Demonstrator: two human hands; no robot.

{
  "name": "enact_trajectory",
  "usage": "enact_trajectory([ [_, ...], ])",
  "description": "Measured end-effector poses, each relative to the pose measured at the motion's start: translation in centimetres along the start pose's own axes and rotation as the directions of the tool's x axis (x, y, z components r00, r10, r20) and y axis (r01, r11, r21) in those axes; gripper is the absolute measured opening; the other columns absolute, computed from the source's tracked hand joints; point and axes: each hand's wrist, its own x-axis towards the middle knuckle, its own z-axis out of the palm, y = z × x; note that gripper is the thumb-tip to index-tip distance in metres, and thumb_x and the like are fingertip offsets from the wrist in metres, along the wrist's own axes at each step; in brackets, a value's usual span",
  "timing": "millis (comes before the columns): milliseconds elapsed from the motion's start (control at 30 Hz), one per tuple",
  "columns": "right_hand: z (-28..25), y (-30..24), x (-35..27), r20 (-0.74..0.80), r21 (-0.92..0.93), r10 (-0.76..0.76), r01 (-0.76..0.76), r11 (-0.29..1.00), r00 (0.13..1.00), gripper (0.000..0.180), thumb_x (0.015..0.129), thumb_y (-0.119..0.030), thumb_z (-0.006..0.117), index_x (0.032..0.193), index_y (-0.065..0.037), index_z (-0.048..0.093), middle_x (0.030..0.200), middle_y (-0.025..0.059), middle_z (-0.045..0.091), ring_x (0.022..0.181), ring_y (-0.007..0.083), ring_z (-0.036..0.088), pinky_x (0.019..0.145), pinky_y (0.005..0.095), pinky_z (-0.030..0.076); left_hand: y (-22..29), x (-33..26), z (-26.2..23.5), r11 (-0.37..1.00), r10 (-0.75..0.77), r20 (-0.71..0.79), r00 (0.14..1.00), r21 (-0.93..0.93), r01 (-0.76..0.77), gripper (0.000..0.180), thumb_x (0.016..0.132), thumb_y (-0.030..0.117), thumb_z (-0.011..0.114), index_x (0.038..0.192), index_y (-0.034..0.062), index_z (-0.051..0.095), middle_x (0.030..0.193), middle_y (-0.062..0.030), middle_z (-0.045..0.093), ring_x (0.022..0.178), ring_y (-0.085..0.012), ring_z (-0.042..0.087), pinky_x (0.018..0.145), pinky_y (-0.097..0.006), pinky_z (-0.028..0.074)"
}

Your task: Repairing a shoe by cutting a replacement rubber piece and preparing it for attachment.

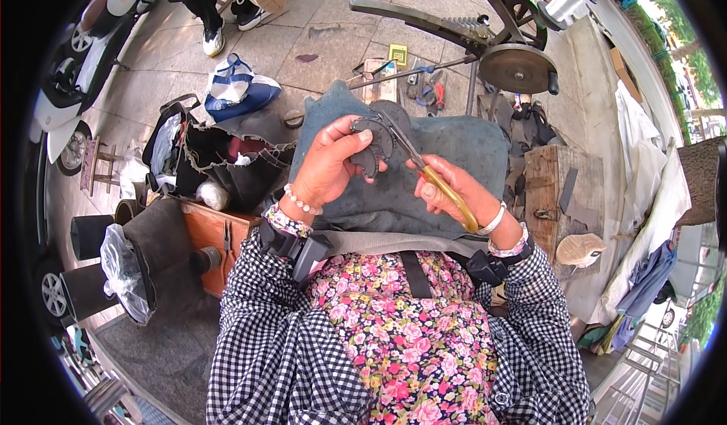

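My left hand (327,164) grips a dark grey, curved piece of rubber sheet (376,139) and holds it up over my lap. My right hand (452,190) is closed on yellow-handled scissors (424,164), whose dark blades reach up and left into the rubber piece. Both hands hover above a dark grey-blue cloth (454,160) spread across my knees. Bead bracelets circle both wrists, and black straps sit over the checked sleeves.
A treadle machine with a metal wheel (516,67) stands ahead. Hand tools (424,84) lie on the pavement beyond the cloth. Open bags (219,145) and a wooden box (216,232) crowd my left, a wooden block (551,186) my right. Another person's feet (214,40) are at far left.
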Motion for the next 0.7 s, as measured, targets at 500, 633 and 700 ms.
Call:
enact_trajectory([
  [500,0.6,2.0,-0.2,0.027,-0.029,-0.053,0.054,0.998,0.998,0.054,0.085,-0.037,0.057,0.122,-0.004,0.040,0.084,0.0012,0.046,0.073,0.0075,0.043,0.065,0.0209,0.039,-0.5,0.1,-0.3,0.985,0.172,-0.165,0.971,0.024,-0.171,0.014,0.084,0.005,0.053,0.098,0.0027,0.054,0.092,-0.0091,0.062,0.081,-0.0207,0.062,0.061,-0.028,0.052],
  [633,1.2,1.3,0.3,-0.003,-0.031,-0.045,0.045,0.998,0.999,0.050,0.085,-0.032,0.059,0.119,0.000,0.040,0.084,0.0022,0.045,0.077,0.0082,0.040,0.069,0.0217,0.038,-0.6,-0.1,-0.4,0.985,0.171,-0.120,0.978,0.033,-0.168,0.013,0.086,0.008,0.052,0.098,0.0030,0.054,0.092,-0.0086,0.062,0.080,-0.0196,0.062,0.061,-0.029,0.052],
  [700,1.3,1.8,0.8,-0.015,-0.166,-0.114,0.110,0.980,0.993,0.050,0.085,-0.033,0.059,0.118,0.000,0.040,0.084,0.0023,0.044,0.076,0.0087,0.040,0.069,0.0226,0.039,-1.0,0.0,-0.5,0.989,0.140,-0.151,0.979,0.063,-0.131,0.012,0.085,0.009,0.054,0.096,0.0029,0.054,0.088,-0.0081,0.063,0.076,-0.0186,0.062,0.058,-0.028,0.052],
])
